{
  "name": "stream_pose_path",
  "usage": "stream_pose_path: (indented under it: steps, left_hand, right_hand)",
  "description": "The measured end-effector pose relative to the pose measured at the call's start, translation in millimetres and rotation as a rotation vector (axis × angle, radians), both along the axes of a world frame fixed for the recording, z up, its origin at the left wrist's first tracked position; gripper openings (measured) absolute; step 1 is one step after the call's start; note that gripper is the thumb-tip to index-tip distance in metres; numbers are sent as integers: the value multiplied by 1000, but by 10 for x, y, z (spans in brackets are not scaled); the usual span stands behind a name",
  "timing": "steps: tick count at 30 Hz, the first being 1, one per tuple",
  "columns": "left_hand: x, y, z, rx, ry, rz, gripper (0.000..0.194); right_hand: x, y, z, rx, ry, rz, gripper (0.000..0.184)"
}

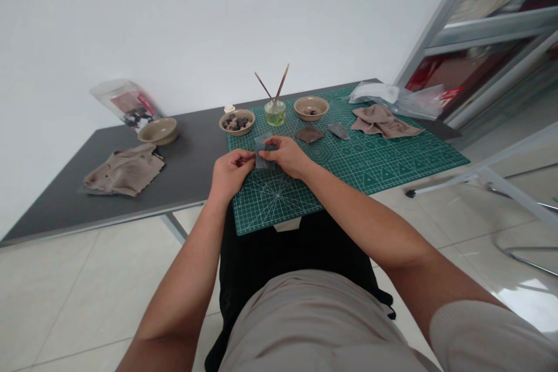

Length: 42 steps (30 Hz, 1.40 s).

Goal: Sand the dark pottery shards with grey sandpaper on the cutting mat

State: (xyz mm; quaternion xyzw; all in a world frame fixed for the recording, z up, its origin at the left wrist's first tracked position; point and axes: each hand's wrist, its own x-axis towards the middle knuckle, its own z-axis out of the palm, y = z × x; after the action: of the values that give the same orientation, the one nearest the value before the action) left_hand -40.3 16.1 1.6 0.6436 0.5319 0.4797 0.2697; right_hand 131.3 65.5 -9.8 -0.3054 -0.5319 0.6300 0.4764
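Beyond both the left hand [232, 173] and the right hand [285, 156] rises a plain white wall [244, 17]. A dark-topped table [187, 160] lies beneath them, stretching out to either side. Pale tiled floor [74, 296] shows below. Far to the right hand's right stand a grey frame [492, 39] and chrome tubing [529, 263]; nearer the person, a bright patch of light [529, 302] falls on the tiles.
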Motion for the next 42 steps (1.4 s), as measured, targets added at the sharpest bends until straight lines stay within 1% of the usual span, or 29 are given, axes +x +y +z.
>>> stream_pose_path:
  steps: [3,6,8,11,15,18,21,25,30,34,38,42]
  left_hand:
    - [5,-10,20,27,47,5,10]
    - [4,-23,54,50,154,-7,4]
    - [0,-28,68,46,166,-10,4]
    - [-6,-15,61,3,39,-30,6]
    - [-4,40,31,-13,-104,-64,17]
    - [1,74,11,-5,-140,-63,19]
    - [2,75,0,-2,-74,-36,15]
    - [-2,50,-2,4,2,1,13]
    - [-8,54,-7,-17,-32,13,17]
    - [-6,47,19,-40,-40,10,19]
    - [2,20,40,-28,72,23,17]
    - [9,16,26,-15,152,49,11]
  right_hand:
    - [-9,-11,8,18,-15,-6,46]
    - [-17,-30,14,79,-103,-3,44]
    - [-19,-38,13,113,-138,-21,42]
    - [-16,-30,4,72,-62,-49,44]
    - [-11,5,-13,-36,88,-3,49]
    - [-11,26,-27,-29,123,-7,48]
    - [-17,18,-32,29,88,-32,44]
    - [-23,-26,-7,71,-10,-59,37]
    - [-13,-56,22,71,-75,-124,36]
    - [-12,-58,31,49,-70,-100,36]
    - [-27,-62,32,51,-100,-126,32]
    - [-33,-56,14,110,-159,-178,26]
